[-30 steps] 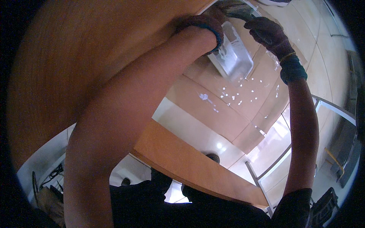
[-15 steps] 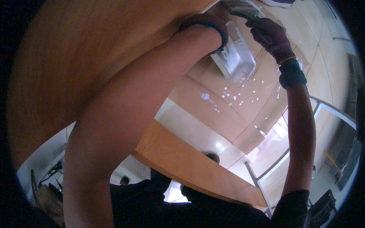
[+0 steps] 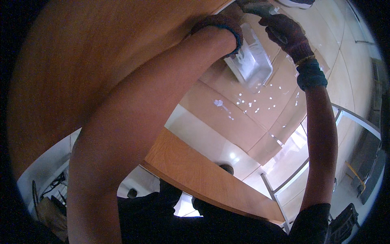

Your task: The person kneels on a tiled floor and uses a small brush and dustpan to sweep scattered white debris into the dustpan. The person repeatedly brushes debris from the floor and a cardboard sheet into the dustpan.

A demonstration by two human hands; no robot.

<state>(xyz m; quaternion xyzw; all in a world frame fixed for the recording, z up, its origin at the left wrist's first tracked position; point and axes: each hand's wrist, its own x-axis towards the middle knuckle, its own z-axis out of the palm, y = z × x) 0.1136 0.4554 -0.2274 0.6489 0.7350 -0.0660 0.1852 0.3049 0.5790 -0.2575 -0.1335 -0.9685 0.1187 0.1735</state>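
My left hand (image 3: pixel 218 23), in a dark knitted glove, is at the top beside the wooden panel. Its fingers are hidden behind the wrist, so its grip does not show. Right next to it is a clear plastic tray (image 3: pixel 256 67) streaked with white inside; whether the hand holds it cannot be made out. My right hand (image 3: pixel 286 35), gloved and with a dark green cuff, is closed around a wide flat grey-green tool (image 3: pixel 258 7). The frame's top edge cuts the tool off, and I cannot tell whether it is a brush or a scraper.
A large brown wooden panel (image 3: pixel 93 49) fills the upper left. Cardboard (image 3: pixel 227 122) spattered with white drops lies on the tiled floor (image 3: pixel 337 53). A wooden board (image 3: pixel 211 179) stands close to my body, with a metal frame (image 3: pixel 294 177) at right. A shoe (image 3: pixel 298 3) shows at the top.
My right hand has shifted slightly up, and the tool with it, so its broad grey part now lies across the top edge. My left hand and the tray look almost unmoved.
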